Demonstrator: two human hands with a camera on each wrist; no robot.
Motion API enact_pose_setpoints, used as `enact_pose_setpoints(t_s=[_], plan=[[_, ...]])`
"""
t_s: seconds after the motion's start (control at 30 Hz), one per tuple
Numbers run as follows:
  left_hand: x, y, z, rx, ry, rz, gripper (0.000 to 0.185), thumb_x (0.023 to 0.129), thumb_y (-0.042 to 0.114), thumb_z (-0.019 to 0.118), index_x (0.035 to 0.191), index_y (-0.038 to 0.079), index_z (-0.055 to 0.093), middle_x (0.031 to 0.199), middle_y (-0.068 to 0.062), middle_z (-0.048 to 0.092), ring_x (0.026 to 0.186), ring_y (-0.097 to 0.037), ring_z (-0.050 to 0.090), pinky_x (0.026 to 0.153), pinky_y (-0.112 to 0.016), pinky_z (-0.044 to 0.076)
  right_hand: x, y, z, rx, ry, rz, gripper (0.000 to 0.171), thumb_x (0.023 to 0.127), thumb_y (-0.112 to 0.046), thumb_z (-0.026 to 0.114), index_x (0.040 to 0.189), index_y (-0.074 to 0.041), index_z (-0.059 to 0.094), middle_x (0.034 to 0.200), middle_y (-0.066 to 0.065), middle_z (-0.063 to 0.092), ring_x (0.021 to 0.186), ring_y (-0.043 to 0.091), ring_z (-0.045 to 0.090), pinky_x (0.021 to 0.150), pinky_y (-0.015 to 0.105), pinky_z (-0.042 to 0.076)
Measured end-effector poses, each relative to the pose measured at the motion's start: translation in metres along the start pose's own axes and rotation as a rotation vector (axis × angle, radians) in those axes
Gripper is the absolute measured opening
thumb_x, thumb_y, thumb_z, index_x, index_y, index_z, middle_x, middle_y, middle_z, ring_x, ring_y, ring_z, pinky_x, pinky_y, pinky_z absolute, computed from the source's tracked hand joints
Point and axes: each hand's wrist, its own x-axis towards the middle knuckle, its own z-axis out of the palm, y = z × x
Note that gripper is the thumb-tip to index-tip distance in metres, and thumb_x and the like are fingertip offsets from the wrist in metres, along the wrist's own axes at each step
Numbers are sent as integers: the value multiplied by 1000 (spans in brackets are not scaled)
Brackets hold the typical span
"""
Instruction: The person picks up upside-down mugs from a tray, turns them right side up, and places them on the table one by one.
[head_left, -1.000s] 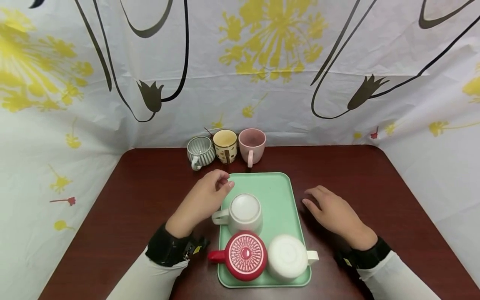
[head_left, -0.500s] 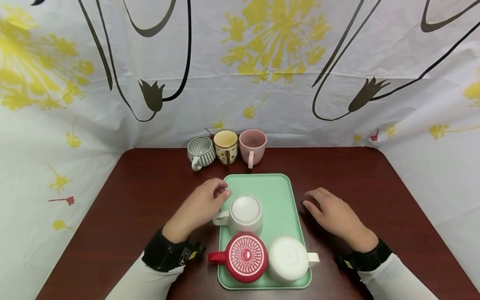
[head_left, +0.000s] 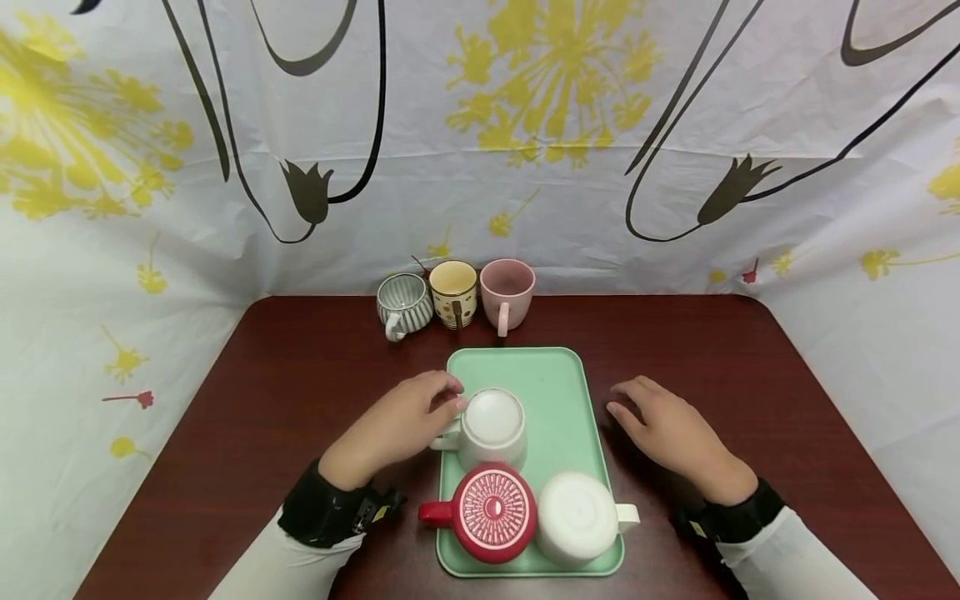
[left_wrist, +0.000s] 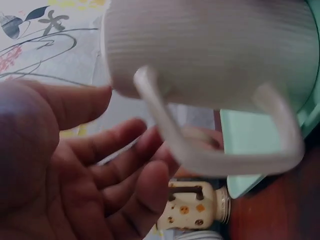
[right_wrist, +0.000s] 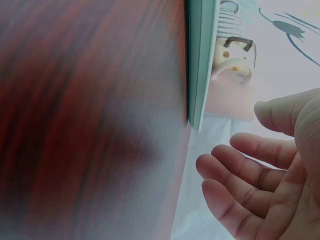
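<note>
My left hand (head_left: 401, 425) is beside the ribbed white mug (head_left: 493, 425), which stands upside down on the green tray (head_left: 551, 375). In the left wrist view its fingers are loosely bent around the outside of the mug's handle (left_wrist: 200, 160), and the thumb is close to the mug's base; whether they touch cannot be told. On the tray's near half, a red mug (head_left: 493, 512) and a smooth white mug (head_left: 576, 517) are also upside down. To the right of the tray, my right hand (head_left: 671, 429) hovers or rests near the table, holding nothing, fingers relaxed.
Behind the tray stand a grey striped cup (head_left: 405, 304), a yellow patterned mug (head_left: 453, 293) and a pink mug (head_left: 507, 292), all upright in a row. A printed curtain (head_left: 570, 225) hangs behind the dark wooden table (head_left: 675, 333).
My left hand has come back toward me, from over the tray's far left corner to beside the ribbed white mug. My right hand and the mugs have stayed in place.
</note>
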Motion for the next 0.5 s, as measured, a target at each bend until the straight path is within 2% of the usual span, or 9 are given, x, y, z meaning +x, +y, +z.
enact_pose_setpoints(t_s=[0.13,0.3,0.5], plan=[[-2,-4,-3,30,-64,45,24,105,31,63,124,17,68,118,2,70,109,-13,64,99,-43,54,0,0,-1,-2,-2,1,31,103,-25,65,127,-5,68,123,10,68,106,28,70,87,51,57],[-5,-6,-7,16,-179,56,27,105,29,62,128,15,66,115,1,71,106,-14,65,94,-42,55,-1,1,-1,1,-5,-1,31,103,-25,65,127,-5,67,122,10,68,106,28,70,87,51,57],[-7,-9,-9,1,-226,56,19,106,28,61,120,17,67,107,3,71,97,-12,63,87,-39,54,-1,0,0,3,-16,9,31,103,-26,65,128,-6,67,123,10,68,107,28,70,88,51,57]])
